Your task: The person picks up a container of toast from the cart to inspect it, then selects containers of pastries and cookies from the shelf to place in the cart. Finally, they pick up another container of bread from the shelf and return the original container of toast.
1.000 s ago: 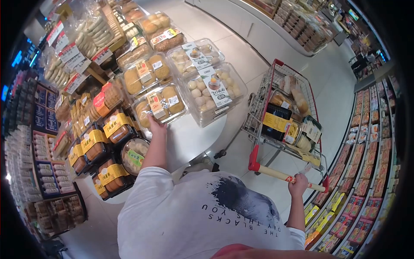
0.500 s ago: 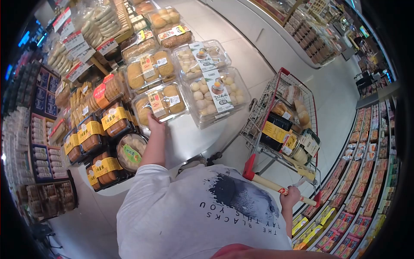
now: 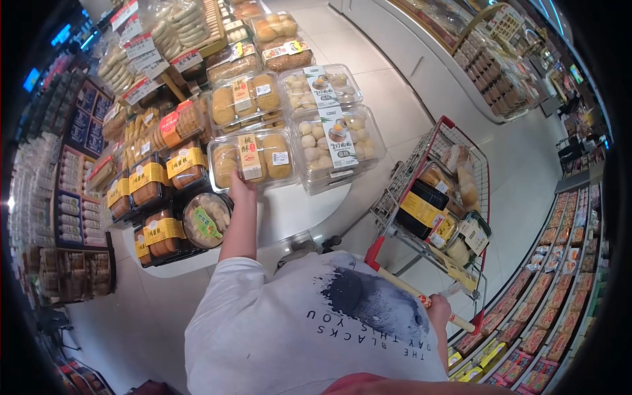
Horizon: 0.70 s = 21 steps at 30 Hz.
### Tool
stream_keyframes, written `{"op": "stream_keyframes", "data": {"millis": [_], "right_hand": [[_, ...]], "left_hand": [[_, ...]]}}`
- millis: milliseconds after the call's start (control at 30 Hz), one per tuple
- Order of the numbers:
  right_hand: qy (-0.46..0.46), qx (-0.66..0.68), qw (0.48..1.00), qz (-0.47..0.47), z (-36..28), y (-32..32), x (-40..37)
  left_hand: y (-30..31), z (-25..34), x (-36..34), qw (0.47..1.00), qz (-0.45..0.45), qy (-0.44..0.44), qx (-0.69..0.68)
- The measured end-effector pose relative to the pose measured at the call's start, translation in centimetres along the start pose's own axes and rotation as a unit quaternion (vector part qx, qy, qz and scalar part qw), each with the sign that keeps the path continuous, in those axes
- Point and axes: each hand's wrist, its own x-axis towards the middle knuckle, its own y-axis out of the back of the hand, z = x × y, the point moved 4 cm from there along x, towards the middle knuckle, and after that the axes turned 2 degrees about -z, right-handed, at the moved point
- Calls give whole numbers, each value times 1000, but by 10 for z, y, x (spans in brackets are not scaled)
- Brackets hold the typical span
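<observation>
My left hand [image 3: 241, 187] grips the near edge of a clear plastic box of walnut cookies [image 3: 227, 158], its thumb on the lid by the label. The box is tilted, its lid turned towards me. Behind it sits another box of round cookies [image 3: 227, 105]. Beside it on the right are stacked clear boxes of small pale round cakes [image 3: 313, 141]. My right hand [image 3: 437, 308] is closed around the handle [image 3: 403, 282] of a shopping cart. Left of my left hand lies a round tub with a green label [image 3: 207, 220].
The cart basket [image 3: 484, 174] holds several packaged breads and a black tray pack with a yellow band [image 3: 421, 209]. Yellow-banded cake packs [image 3: 161, 234] stand at the white table's [image 3: 289, 210] left. Shelves of packages [image 3: 546, 309] line the right; a long white counter [image 3: 401, 56] stands behind.
My left hand has tipped up the near side of the cookie box, so its lid faces me more. The view has shifted slightly. My right hand stays on the cart handle.
</observation>
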Motion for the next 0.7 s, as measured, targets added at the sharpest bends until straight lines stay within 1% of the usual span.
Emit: {"op": "stream_keyframes", "data": {"millis": [67,100,200,300,400,433,500,533,567,600,633,667,700], "right_hand": [[-13,7,998,-63,-2,5,3],[-11,14,996,-93,-3,9,5],[5,49,983,-175,-5,21,10],[15,82,958,-273,-2,31,14],[46,123,921,-366,-2,54,20],[61,138,907,-394,-5,65,22],[101,191,894,-392,-15,98,26],[120,218,886,-391,-20,114,29],[185,239,871,-387,-24,128,33],[200,278,852,-397,-31,142,38],[213,317,830,-406,-40,156,43],[227,355,807,-414,-46,162,47],[246,417,779,-398,-42,160,54]], "left_hand": [[-8,7,-9,999,6,-30,17],[-5,6,5,998,-49,-45,16],[-9,13,3,993,-7,-115,20],[-10,30,-8,968,10,-243,55],[-5,52,-18,936,44,-312,155],[-5,59,-23,940,19,-312,136],[-6,72,-36,945,-32,-312,97],[-8,80,-48,944,-41,-316,79],[-10,89,-64,944,-49,-322,61],[-11,98,-78,942,-57,-327,44],[-11,105,-84,950,-98,-293,54],[-16,114,-103,955,-105,-274,43],[-24,122,-128,960,-114,-256,32]]}}
